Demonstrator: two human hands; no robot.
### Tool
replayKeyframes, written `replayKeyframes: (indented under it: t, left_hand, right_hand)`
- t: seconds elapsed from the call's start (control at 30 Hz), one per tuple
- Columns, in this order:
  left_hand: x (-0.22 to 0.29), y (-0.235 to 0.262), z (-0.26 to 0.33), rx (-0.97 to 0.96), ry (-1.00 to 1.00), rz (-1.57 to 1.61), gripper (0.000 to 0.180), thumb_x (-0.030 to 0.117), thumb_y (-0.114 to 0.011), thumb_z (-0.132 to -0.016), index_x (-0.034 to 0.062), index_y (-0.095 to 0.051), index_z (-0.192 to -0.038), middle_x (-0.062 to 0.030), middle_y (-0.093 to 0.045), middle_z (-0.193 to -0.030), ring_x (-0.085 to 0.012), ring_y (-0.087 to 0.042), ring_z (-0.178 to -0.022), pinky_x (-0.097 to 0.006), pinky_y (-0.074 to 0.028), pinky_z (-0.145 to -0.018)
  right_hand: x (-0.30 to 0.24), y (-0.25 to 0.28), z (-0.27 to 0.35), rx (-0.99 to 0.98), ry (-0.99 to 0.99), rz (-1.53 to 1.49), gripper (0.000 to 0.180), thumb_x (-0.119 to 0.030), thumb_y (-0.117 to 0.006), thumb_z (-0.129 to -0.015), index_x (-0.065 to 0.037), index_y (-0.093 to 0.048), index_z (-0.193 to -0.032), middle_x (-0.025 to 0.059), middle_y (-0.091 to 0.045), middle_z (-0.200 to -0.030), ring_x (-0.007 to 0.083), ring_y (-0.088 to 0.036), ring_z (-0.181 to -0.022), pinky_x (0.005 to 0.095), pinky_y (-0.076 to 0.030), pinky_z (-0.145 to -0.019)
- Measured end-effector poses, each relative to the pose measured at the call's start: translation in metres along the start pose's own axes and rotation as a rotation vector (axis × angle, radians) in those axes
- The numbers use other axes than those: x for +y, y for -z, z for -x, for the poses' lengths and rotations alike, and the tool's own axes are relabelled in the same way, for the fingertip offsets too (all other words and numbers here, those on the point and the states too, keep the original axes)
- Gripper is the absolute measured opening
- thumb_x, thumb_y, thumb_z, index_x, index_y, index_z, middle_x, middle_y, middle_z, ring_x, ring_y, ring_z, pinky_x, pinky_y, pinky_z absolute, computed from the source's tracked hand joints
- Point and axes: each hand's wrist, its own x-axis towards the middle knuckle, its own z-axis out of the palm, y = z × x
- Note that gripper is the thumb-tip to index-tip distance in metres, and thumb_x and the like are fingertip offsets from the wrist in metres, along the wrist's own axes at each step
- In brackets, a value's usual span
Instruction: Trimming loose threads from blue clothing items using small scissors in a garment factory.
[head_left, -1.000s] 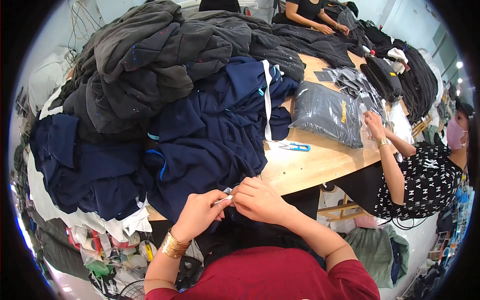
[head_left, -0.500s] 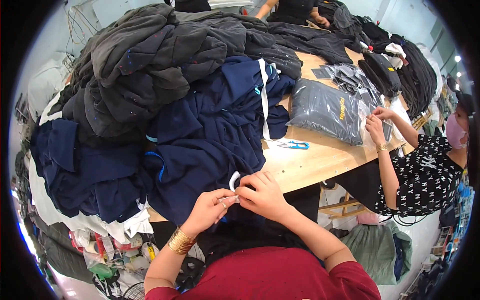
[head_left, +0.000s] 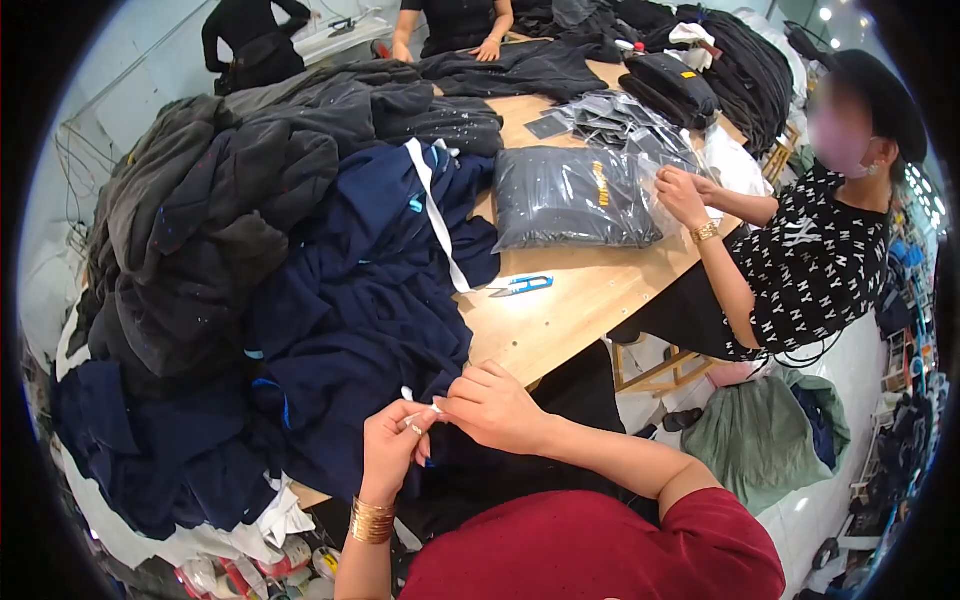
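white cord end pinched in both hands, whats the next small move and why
Probably a short pull to draw the white cord through. Both the left hand and the right hand pinch its end at the edge of the navy garment, and little of it shows past the fingertips, so more length seems needed.

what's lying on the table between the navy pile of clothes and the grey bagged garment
In the head view, blue thread snips lie on the bare wooden table between the navy clothes pile and the bagged grey garment, below the bag's near edge.
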Motion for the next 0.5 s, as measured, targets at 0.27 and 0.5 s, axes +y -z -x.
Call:
replayKeyframes:
  t: [0.27,0.5]
  left_hand:
    - [-0.019,0.017,0.013,0.018,-0.035,-0.174,0.016,0.008,-0.057,-0.087,0.0001,-0.055,-0.074,0.0016,-0.049,-0.051,-0.0027,-0.041,-0.041,-0.017,-0.029,-0.039]
    - [-0.011,-0.011,0.02,0.078,-0.09,-0.086,0.01,0.007,-0.058,-0.086,0.0001,-0.06,-0.079,0.0013,-0.052,-0.053,-0.0025,-0.043,-0.043,-0.017,-0.031,-0.04]
  right_hand:
    - [0.023,0.012,0.027,-0.056,-0.042,-0.037,0.011,-0.011,-0.068,-0.069,-0.009,-0.058,-0.073,0.0012,-0.05,-0.073,0.0193,-0.049,-0.073,0.0299,-0.038,-0.071]
    - [0.028,0.016,0.039,-0.45,-0.469,-0.329,0.074,-0.018,-0.073,-0.069,-0.017,-0.036,-0.133,0.0201,-0.049,-0.111,0.0365,-0.051,-0.101,0.0393,-0.044,-0.084]
